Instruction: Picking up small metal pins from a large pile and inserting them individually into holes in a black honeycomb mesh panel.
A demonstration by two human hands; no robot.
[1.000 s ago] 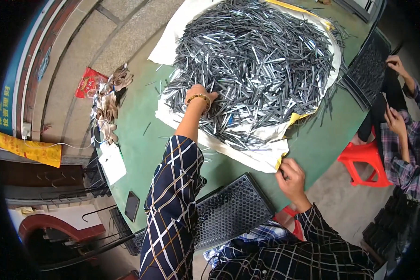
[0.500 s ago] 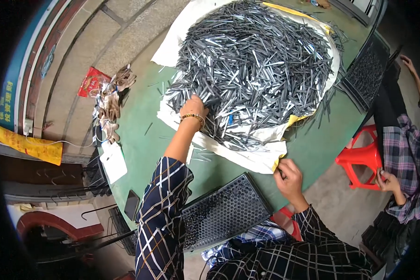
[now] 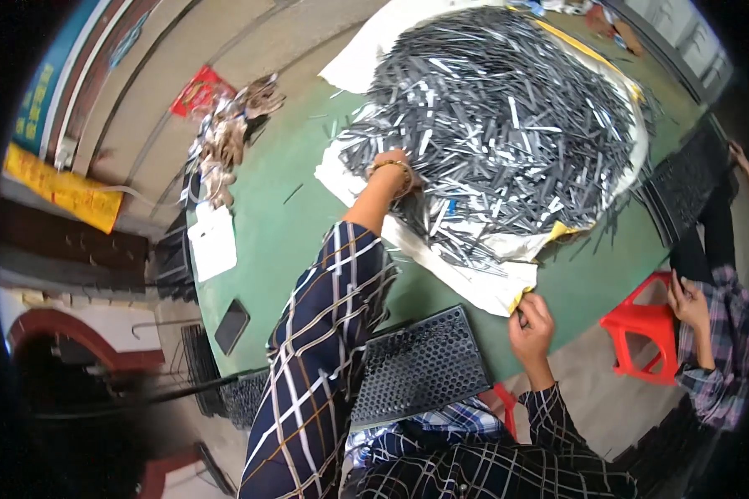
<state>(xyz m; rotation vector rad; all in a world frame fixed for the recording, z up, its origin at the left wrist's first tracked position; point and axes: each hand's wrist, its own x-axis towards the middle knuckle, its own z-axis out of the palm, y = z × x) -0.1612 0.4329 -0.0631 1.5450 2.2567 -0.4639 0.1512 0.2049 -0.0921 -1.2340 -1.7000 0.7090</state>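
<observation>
A large heap of thin dark grey and silvery strips point(image 3: 508, 125) lies on a spread white sack point(image 3: 483, 287) with yellow edging. My left hand point(image 3: 394, 170), with a beaded bracelet at the wrist, reaches into the near left side of the heap. Its fingers are hidden among the strips, so their grip does not show. At the sack's near corner my right hand point(image 3: 531, 328) is closed, pinching the fabric between thumb and fingers. A black tray point(image 3: 424, 366) full of small round holes rests at the table's near edge, below my left forearm.
The green table point(image 3: 279, 241) carries a phone point(image 3: 232, 325), a white card point(image 3: 212, 243) and a pile of gloves point(image 3: 225, 150) on the left. To the right are stacked black trays point(image 3: 682, 183), a red stool point(image 3: 643, 324) and another person's hand point(image 3: 688, 301).
The whole view has shifted, so the table things sit farther right in the picture. My left hand still works in the strips, its fingers now more hidden. My right hand keeps hold of the sack corner.
</observation>
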